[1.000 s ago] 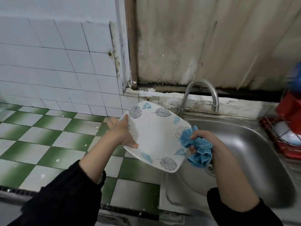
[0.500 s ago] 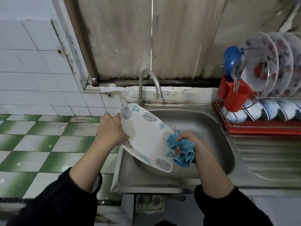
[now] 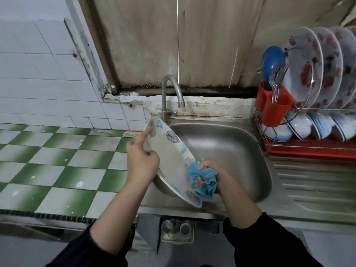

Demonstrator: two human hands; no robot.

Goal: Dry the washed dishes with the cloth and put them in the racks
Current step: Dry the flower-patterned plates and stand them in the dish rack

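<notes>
Drying step: left hand (image 3: 141,162) grips plate (image 3: 169,157) tilted over sink (image 3: 231,151); right hand (image 3: 210,170) holds bunched cloth (image 3: 204,182) against it. Next: finish wiping, carry to rack (image 3: 308,149).

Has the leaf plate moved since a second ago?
Yes: the leaf-patterned plate has shifted right, from partly over the checkered counter to over the sink, closer to the faucet.

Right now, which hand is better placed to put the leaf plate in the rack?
Probably the left hand: it grips the plate by its rim, while the right hand is full of the bunched blue cloth. The rack stands to the right, so the left must reach across the sink.
</notes>
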